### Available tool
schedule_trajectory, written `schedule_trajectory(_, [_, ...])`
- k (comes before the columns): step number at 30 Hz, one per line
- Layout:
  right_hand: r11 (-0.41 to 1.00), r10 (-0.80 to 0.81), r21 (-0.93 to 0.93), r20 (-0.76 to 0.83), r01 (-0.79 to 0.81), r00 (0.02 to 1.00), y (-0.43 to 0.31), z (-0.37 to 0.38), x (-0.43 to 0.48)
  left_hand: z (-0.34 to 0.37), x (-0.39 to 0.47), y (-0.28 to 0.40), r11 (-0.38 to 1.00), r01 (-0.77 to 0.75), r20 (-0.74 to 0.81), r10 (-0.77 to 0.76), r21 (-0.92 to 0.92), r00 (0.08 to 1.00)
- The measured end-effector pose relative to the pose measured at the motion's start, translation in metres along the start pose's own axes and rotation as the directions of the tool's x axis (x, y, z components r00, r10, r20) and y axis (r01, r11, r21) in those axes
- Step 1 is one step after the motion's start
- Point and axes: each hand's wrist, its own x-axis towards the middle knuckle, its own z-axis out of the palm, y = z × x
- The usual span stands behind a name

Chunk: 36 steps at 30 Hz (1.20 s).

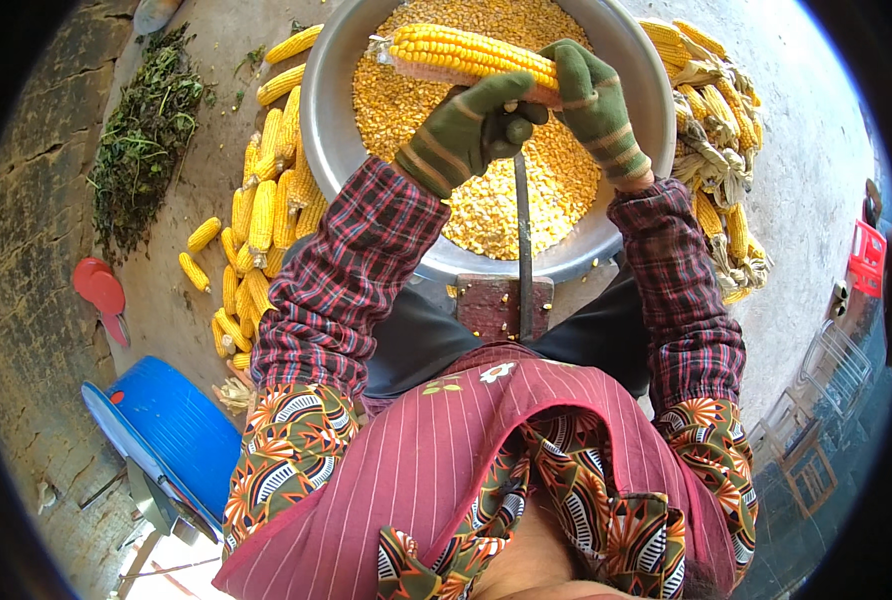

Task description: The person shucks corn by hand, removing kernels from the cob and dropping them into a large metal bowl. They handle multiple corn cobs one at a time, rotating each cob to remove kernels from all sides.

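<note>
My right hand [592, 101], in a green striped glove, grips the right end of a partly shelled ear of corn [476, 54]. Yellow kernels cover its upper side, and bare pinkish cob shows along the lower edge. My left hand [476, 124], gloved alike with dark fingertips, is curled just under the ear near its middle; whether it grips the ear is hard to tell. Both hands are above a wide metal basin [326, 135] holding loose corn kernels [521, 217]. A narrow dark metal bar [523, 247] runs from a reddish wooden board [483, 304] over the basin's near rim.
Husked ears [262, 214] are heaped left of the basin, and ears with tied husks [723, 142] lie at its right. Farther left are wilted green plants [145, 135], a red plastic object [104, 289] and a blue round container [168, 427]. A red crate-like item [867, 259] stands far right.
</note>
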Motion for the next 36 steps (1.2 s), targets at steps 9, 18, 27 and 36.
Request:
schedule_trajectory(9, [0.997,-0.071,-0.015,0.035,0.072,0.997,-0.005,-0.001,-0.004,-0.001,-0.006,0.004,0.999,0.041,0.011,-0.041,0.032,0.999])
schedule_trajectory(18, [1.000,0.012,0.025,0.079,-0.014,0.997,-0.010,-0.001,-0.002,0.000,-0.011,0.000,0.976,0.013,-0.052,-0.001,0.217,0.999])
schedule_trajectory(27, [0.999,-0.049,0.026,0.072,0.047,0.996,-0.007,-0.010,0.003,-0.001,-0.010,0.007,1.000,-0.014,0.005,0.014,0.004,1.000])
schedule_trajectory(36, [0.981,0.191,-0.060,0.181,-0.183,0.965,-0.007,-0.012,-0.004,0.000,-0.008,0.001,0.952,-0.024,0.005,0.024,0.304,1.000])
